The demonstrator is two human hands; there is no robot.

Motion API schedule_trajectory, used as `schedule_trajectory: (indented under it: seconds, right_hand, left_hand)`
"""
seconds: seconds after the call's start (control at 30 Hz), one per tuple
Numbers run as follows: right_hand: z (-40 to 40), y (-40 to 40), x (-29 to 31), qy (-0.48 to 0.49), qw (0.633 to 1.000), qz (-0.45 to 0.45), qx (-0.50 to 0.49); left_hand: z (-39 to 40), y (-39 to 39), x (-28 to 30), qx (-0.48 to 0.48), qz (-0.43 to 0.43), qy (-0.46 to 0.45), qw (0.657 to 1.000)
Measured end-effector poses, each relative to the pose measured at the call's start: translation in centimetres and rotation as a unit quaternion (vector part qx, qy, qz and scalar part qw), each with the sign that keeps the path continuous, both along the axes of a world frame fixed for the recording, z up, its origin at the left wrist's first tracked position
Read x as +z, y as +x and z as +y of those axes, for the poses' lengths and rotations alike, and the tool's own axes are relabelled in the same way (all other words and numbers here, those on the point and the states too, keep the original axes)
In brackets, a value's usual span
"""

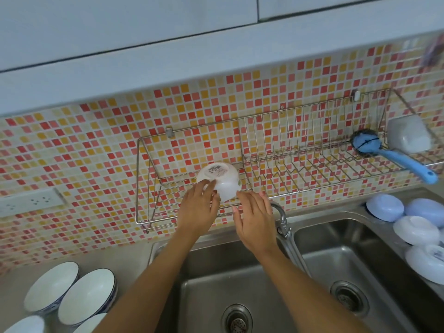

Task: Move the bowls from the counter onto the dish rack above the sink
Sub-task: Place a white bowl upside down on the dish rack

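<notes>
A white bowl (219,180) sits upside down on the left part of the wire dish rack (300,164) fixed to the tiled wall above the sink. My left hand (198,210) rests its fingers on the bowl's near side. My right hand (255,221) is just right of the bowl with fingers spread, fingertips near its lower edge. Several white bowls with blue rims (89,295) stand upright on the counter at the lower left. More bowls (416,230), white and pale blue, lie upside down on the counter at the right.
A blue dish brush (394,155) and a white container (409,137) lie in the rack's right end. A tap (283,223) rises between the two steel sink basins (216,284). A wall socket (31,201) is at the left. Cabinets hang overhead.
</notes>
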State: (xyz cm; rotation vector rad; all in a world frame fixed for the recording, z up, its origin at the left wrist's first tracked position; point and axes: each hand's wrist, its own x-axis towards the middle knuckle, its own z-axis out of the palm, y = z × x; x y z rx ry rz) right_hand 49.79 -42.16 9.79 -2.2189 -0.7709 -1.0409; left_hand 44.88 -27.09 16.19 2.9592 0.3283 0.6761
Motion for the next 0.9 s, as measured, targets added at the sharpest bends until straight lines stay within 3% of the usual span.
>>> schedule_trajectory:
  seconds: [0.2, 0.37, 0.63, 0.9]
  right_hand:
    - [0.2, 0.2, 0.2, 0.043, 0.999, -0.020, 0.003]
    - [0.3, 0.0, 0.5, 0.061, 0.998, -0.010, 0.006]
    - [0.2, -0.6, 1.1, 0.050, 0.999, 0.013, 0.000]
    - [0.0, -1.6, 1.1, -0.005, 0.997, 0.075, -0.008]
  left_hand:
    - [1.1, 0.7, 0.8, -0.060, 0.152, 0.045, 0.986]
    - [1.2, 1.2, 1.7, -0.101, 0.196, 0.046, 0.974]
    - [1.3, 1.5, 1.4, -0.099, 0.198, 0.037, 0.974]
    - [0.4, -2.7, -0.9, -0.028, 0.074, 0.064, 0.995]
